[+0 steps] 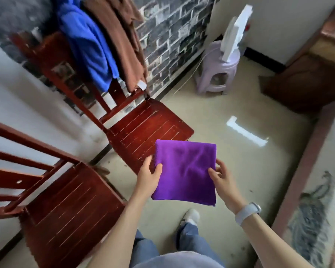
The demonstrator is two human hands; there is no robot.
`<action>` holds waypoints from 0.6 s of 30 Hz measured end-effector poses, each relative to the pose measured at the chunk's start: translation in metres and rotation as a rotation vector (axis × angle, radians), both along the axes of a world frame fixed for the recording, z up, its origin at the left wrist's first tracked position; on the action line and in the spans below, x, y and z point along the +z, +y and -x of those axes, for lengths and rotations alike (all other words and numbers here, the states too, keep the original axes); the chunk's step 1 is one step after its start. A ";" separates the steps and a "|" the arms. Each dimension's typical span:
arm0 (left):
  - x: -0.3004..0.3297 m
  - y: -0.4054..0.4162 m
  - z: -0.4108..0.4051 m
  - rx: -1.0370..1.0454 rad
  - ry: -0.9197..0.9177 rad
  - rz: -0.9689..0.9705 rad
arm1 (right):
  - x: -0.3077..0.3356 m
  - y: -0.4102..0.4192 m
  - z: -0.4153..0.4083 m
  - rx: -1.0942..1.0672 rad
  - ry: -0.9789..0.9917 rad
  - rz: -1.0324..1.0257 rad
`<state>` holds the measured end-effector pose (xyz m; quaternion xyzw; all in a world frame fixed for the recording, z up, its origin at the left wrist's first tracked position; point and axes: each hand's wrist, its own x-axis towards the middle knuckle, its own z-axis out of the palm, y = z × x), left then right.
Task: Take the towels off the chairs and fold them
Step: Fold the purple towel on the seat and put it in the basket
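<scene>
A purple towel (185, 171), folded into a flat square, is held in the air above the floor in front of me. My left hand (148, 177) grips its left edge, thumb on top. My right hand (220, 179) pinches its right edge. A blue towel (85, 41) and a brown towel (120, 39) hang over the backrest of the far red wooden chair (147, 126). The near red wooden chair (70, 209) at lower left has a bare seat.
A lilac plastic stool (217, 70) with a white board leaning on it stands by the brick-pattern wall. A dark wooden cabinet (307, 78) is at right, with a patterned bed edge (317, 200) along the right side. My feet stand on the beige floor.
</scene>
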<state>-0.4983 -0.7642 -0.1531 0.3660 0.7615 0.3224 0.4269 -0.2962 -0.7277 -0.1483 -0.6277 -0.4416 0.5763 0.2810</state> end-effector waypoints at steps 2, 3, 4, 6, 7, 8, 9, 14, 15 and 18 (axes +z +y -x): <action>0.015 0.036 -0.048 -0.069 0.023 -0.046 | 0.015 0.020 -0.046 -0.071 -0.004 -0.033; 0.023 0.052 -0.070 -0.106 0.037 -0.064 | 0.021 0.029 -0.068 -0.113 -0.006 -0.048; 0.029 0.068 -0.090 -0.148 0.049 -0.088 | 0.027 0.038 -0.088 -0.154 -0.011 -0.062; 0.036 0.098 -0.127 -0.221 0.061 -0.116 | 0.033 0.054 -0.127 -0.230 -0.025 -0.080; 0.038 0.114 -0.144 -0.251 0.065 -0.120 | 0.034 0.063 -0.144 -0.266 -0.030 -0.087; 0.040 0.129 -0.161 -0.278 0.064 -0.129 | 0.036 0.071 -0.161 -0.300 -0.035 -0.096; 0.041 0.144 -0.177 -0.299 0.053 -0.139 | 0.037 0.080 -0.176 -0.334 -0.032 -0.104; 0.045 0.229 -0.252 -0.376 -0.020 -0.192 | 0.043 0.142 -0.246 -0.470 -0.033 -0.177; 0.044 0.250 -0.266 -0.389 -0.032 -0.202 | 0.043 0.158 -0.260 -0.487 -0.044 -0.186; 0.039 0.316 -0.309 -0.436 -0.046 -0.216 | 0.040 0.215 -0.303 -0.544 -0.073 -0.177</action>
